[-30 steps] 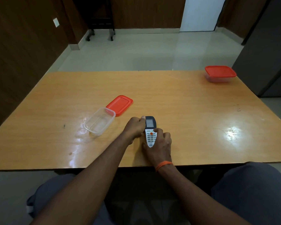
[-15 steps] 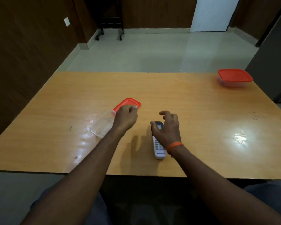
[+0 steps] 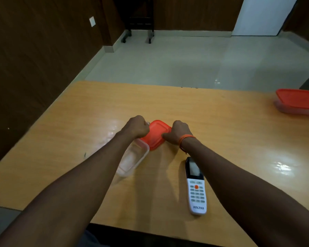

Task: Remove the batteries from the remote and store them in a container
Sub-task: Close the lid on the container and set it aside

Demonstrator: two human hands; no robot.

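— What do we hold?
— Our left hand (image 3: 136, 126) and right hand (image 3: 177, 131) both grip the red lid (image 3: 155, 135), beside the tub (image 3: 132, 160).
— And the remote (image 3: 195, 188)?
— Face up on the table (image 3: 221, 122), near our right forearm.

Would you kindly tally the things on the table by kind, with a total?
Remotes: 1, the remote
Clear containers: 2, the open container and the closed container
Red lids: 2, the loose lid held by the left hand and the right hand, and the far lid
Total: 5
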